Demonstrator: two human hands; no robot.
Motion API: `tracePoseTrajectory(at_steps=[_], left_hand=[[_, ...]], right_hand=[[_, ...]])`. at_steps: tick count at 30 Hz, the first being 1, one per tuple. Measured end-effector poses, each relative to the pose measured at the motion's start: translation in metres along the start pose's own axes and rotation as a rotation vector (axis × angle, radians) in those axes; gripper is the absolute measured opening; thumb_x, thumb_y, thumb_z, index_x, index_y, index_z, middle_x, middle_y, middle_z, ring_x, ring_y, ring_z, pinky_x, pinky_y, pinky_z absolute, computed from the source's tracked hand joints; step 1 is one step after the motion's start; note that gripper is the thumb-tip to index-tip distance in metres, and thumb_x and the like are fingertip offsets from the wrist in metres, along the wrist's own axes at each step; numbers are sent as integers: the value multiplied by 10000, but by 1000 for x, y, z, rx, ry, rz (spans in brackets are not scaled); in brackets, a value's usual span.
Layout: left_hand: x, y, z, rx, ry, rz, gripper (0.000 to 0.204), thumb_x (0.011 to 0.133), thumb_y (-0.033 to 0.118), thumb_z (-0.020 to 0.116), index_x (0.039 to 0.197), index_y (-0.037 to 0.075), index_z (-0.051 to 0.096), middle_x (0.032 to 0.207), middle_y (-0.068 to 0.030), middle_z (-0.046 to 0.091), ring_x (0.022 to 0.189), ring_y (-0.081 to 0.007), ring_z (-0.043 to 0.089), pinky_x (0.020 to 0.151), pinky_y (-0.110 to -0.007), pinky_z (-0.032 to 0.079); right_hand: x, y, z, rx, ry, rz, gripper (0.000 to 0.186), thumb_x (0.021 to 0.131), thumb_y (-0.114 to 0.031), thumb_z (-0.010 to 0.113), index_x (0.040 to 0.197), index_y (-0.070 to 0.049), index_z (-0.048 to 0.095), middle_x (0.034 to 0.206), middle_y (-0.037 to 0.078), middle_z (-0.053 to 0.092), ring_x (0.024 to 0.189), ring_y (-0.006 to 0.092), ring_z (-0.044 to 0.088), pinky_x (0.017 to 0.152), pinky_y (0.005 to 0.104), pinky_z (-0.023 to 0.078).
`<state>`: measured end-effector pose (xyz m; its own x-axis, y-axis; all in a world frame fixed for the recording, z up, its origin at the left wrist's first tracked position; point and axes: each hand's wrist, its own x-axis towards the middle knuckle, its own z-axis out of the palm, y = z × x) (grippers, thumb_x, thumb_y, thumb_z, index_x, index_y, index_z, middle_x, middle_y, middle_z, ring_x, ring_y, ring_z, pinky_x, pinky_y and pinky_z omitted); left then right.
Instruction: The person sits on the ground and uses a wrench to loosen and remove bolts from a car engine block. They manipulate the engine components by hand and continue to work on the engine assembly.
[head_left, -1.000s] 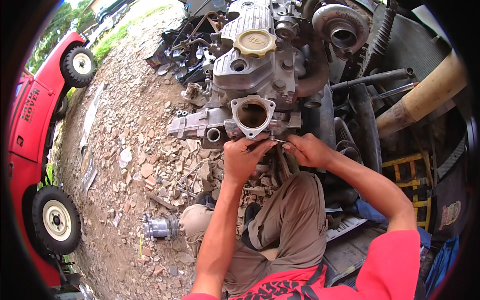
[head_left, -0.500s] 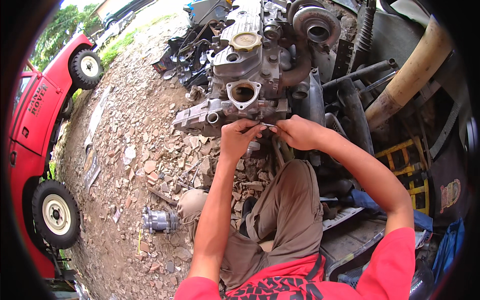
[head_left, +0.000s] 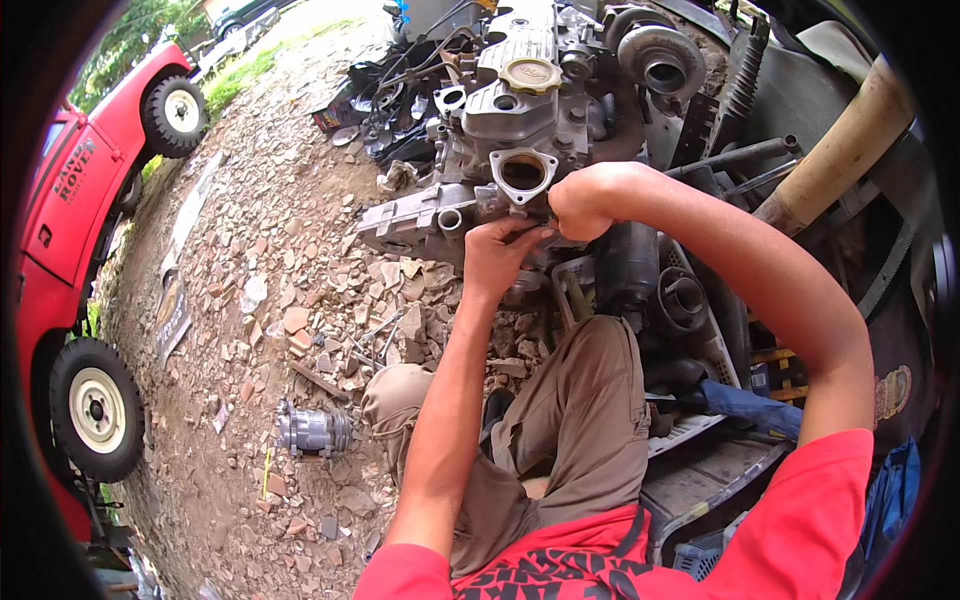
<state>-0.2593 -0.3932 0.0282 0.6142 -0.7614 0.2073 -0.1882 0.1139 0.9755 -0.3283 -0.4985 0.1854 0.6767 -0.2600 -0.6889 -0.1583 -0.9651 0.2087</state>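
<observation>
An engine [head_left: 513,110] with a yellowish round filler cap [head_left: 531,75] stands in front of me. Low on its near end, just under a three-cornered flange with a round opening [head_left: 523,176], both my hands work close together. My left hand [head_left: 498,252] pinches at the engine's near face, its fingertips pressed together; what they hold is too small to make out. My right hand [head_left: 583,203] is closed, wrist bent over and knuckles up, right beside the flange. Its fingertips and anything in them are hidden behind the hand.
A turbocharger [head_left: 660,65] sits at the engine's upper right. A ribbed metal compressor [head_left: 313,430] lies on the rubble ground [head_left: 240,350], left of my knee. Pipes and a thick tan tube [head_left: 845,145] crowd the right. A red vehicle [head_left: 75,210] stands far left.
My right hand has risen and rolled over, its elbow swinging outward. Half a second ago a small silvery piece showed between both hands' fingertips; now it is out of sight. The view has shifted slightly.
</observation>
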Motion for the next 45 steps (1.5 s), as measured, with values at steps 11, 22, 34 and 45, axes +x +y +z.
tracePoseTrajectory(at_steps=[11, 22, 34, 45], left_hand=[[-2, 4, -1, 57, 15, 60, 179, 829, 121, 750, 955, -5, 740, 732, -51, 712, 632, -78, 663, 511, -217, 493], [0, 0, -1, 14, -10, -36, 181, 819, 154, 775, 957, 38, 756, 737, -31, 718, 637, -59, 664, 489, -209, 473], [1, 6, 2, 143, 42, 48, 221, 792, 155, 792, 946, 2, 747, 722, -82, 724, 596, -96, 672, 529, -241, 500], [5, -5, 3, 184, 26, 141, 184, 816, 67, 745, 983, -9, 734, 726, -73, 721, 622, -79, 658, 560, -223, 485]], right_hand=[[26, 5, 8, -206, 23, -170, 323, 897, -224, 518, 861, 31, 714, 777, 188, 688, 671, 324, 672, 583, 429, 525], [4, 27, 13, 266, 22, -22, 367, 948, -267, 451, 916, -16, 716, 849, 113, 713, 631, 284, 656, 556, 394, 525], [10, 23, 19, 192, -28, 15, 326, 900, -211, 492, 912, 58, 675, 807, 207, 686, 705, 339, 683, 593, 441, 529], [5, 30, 49, 370, 295, -94, 396, 938, -261, 490, 938, 92, 670, 886, 298, 660, 894, 430, 655, 755, 481, 526]])
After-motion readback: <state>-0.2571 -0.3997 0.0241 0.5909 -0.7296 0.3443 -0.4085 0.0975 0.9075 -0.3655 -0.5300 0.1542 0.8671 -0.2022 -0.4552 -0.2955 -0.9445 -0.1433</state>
